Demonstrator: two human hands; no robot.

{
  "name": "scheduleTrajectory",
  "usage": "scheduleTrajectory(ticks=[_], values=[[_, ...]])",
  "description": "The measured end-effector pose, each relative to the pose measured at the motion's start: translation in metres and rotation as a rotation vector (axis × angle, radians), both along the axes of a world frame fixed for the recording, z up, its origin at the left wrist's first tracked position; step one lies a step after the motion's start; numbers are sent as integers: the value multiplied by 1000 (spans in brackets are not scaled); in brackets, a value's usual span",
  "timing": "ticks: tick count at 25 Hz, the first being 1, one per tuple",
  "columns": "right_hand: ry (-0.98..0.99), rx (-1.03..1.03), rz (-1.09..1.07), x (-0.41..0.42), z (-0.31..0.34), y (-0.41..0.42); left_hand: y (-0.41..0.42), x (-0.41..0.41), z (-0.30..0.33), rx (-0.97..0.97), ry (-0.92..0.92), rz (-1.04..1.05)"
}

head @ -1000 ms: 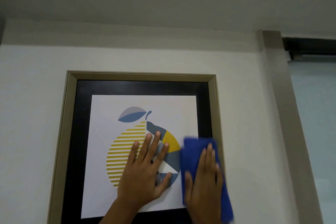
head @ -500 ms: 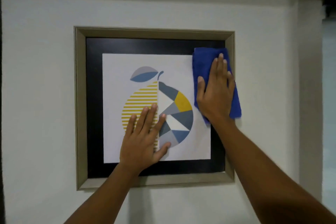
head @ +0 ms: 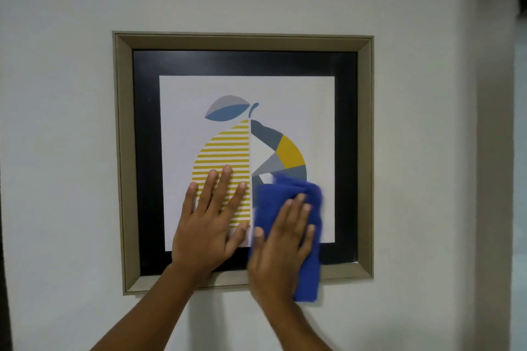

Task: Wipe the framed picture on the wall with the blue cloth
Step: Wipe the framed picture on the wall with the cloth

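Your right hand [head: 281,239] has dropped from the upper right corner of the framed picture [head: 242,43] to its lower edge, fingers flat and spread on the blue cloth [head: 309,268], pinning it. Left hand [head: 208,225] stays splayed, bracing. 1 downward pass judged done; glass above your fingertips unwiped.

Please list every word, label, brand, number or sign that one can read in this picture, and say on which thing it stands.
None can be read.
Framed picture: only a drawn fruit with a leaf, no letters.
Blue cloth under the right hand: no label shows.
Left hand and wall: no writing.
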State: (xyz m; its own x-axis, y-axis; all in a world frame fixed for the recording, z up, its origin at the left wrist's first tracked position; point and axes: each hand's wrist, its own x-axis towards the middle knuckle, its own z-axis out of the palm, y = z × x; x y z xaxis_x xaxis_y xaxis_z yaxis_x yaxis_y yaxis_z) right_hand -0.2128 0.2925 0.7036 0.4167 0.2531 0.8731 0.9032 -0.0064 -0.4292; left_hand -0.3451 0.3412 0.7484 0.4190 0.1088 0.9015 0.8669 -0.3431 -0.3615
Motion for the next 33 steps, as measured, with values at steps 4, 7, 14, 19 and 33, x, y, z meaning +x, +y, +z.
scheduleTrajectory(ticks=[4, 7, 14, 19, 33], values=[[26, -36, 81, -49, 4, 4, 1, -2, -3, -19, 19, -30], [-187, -58, 73, -3, -3, -6, 0, -3, -1, -27, 22, -29], [-131, 29, 102, 121, -16, -25, 0, 0, 0, 12, 2, -2], [12, 6, -24, 32, -4, -6, -1, 3, -1, -9, -5, -16], [-307, 48, 103, 129, 2, -22, 0, -4, 0, -46, 19, -40]])
